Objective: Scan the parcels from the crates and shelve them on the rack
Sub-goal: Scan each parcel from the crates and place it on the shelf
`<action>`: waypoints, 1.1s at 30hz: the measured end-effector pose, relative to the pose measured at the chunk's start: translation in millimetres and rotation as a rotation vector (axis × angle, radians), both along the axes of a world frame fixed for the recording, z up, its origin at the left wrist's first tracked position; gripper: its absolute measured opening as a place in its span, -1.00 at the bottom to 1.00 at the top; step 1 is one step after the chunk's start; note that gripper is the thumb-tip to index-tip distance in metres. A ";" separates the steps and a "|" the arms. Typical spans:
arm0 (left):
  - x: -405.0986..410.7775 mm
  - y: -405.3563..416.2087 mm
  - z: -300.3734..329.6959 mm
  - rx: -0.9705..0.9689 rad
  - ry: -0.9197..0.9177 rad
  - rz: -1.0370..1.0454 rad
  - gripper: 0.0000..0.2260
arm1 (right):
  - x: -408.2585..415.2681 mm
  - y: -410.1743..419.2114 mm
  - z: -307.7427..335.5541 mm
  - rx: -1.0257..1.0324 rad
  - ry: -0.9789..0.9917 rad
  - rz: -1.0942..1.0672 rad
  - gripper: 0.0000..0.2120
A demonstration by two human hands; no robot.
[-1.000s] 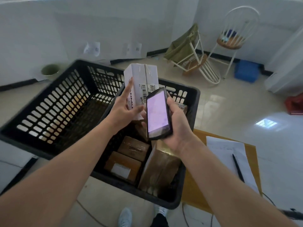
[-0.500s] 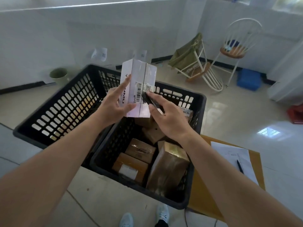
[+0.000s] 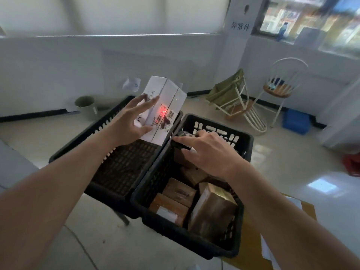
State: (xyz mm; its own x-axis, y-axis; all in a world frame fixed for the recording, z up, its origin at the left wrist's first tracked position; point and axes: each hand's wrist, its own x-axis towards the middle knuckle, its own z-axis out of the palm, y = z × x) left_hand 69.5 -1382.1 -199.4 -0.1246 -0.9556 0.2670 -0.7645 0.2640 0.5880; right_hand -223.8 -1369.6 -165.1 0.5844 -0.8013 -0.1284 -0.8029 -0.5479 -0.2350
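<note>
My left hand [image 3: 130, 121] holds a tall white parcel [image 3: 171, 102] upright above the gap between two black crates, thumb under its lower left side and fingers spread on its left face. A red scanner light glows on its barcode label [image 3: 163, 112]. My right hand [image 3: 206, 151] grips a dark handheld scanner [image 3: 180, 141], mostly hidden under the fingers, its tip aimed at the label from a short way off. The right crate [image 3: 214, 248] holds several brown cardboard parcels [image 3: 212, 209]. The left crate [image 3: 74, 147] shows only its mesh bottom.
A green bin [image 3: 85, 106] stands by the wall at the left. A tipped white folding chair [image 3: 239, 106], an upright white chair [image 3: 280, 88] and a blue box [image 3: 296, 121] stand behind at the right. A yellow board with papers [image 3: 292, 209] lies right of the crates.
The scanner turned from screen-up to pointing at the parcel, then drew back a little to the right. The red light now falls on the label. The view has tilted upward.
</note>
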 end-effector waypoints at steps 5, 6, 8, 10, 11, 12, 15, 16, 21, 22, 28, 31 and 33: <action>25.0 11.1 19.8 -0.011 -0.076 -0.006 -0.14 | 15.2 15.2 17.5 -0.061 0.057 0.041 -0.54; 29.0 13.7 23.5 -0.009 -0.090 -0.011 -0.14 | 18.2 18.7 20.3 -0.070 0.064 0.046 -0.54; 35.9 18.8 30.0 -0.011 -0.110 -0.028 -0.15 | 24.2 25.4 25.2 -0.091 0.077 0.054 -0.55; 41.9 23.6 35.3 -0.022 -0.120 -0.046 -0.19 | 30.0 32.4 29.2 -0.111 0.092 0.057 -0.56; 44.7 25.5 37.6 -0.027 -0.127 -0.049 -0.21 | 32.4 36.0 31.2 -0.118 0.101 0.058 -0.56; 47.4 27.2 39.2 -0.031 -0.133 -0.047 -0.22 | 34.4 39.6 33.1 -0.124 0.108 0.058 -0.56; 56.5 30.1 42.8 -0.035 -0.138 -0.034 -0.23 | 38.9 49.1 39.4 -0.139 0.117 0.043 -0.57; 59.4 30.5 43.3 -0.037 -0.138 -0.032 -0.23 | 39.9 52.1 41.1 -0.144 0.120 0.037 -0.57; 71.8 30.4 39.6 -0.066 -0.132 -0.063 -0.21 | 42.5 66.8 43.6 -0.169 0.147 0.018 -0.57; 74.1 30.4 38.0 -0.072 -0.129 -0.069 -0.21 | 42.9 69.2 42.7 -0.174 0.148 0.015 -0.57; 78.5 37.7 34.8 -0.076 -0.051 -0.083 -0.20 | 46.5 75.9 33.6 -0.158 -0.069 -0.071 -0.57; 76.9 49.6 39.0 -0.043 0.060 -0.103 -0.21 | 56.7 76.5 27.3 -0.140 -0.362 -0.142 -0.55; 75.8 62.7 44.0 -0.017 0.196 -0.108 -0.23 | 69.0 75.4 23.4 -0.145 -0.533 -0.203 -0.54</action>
State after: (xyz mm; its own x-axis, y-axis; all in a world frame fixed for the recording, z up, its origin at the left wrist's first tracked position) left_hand 145.4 -1319.5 -155.3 -0.1702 -0.9347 0.3122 -0.6032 0.3493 0.7171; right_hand -154.7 -1294.1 -141.7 0.3712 -0.8913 0.2605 -0.6864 -0.4523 -0.5695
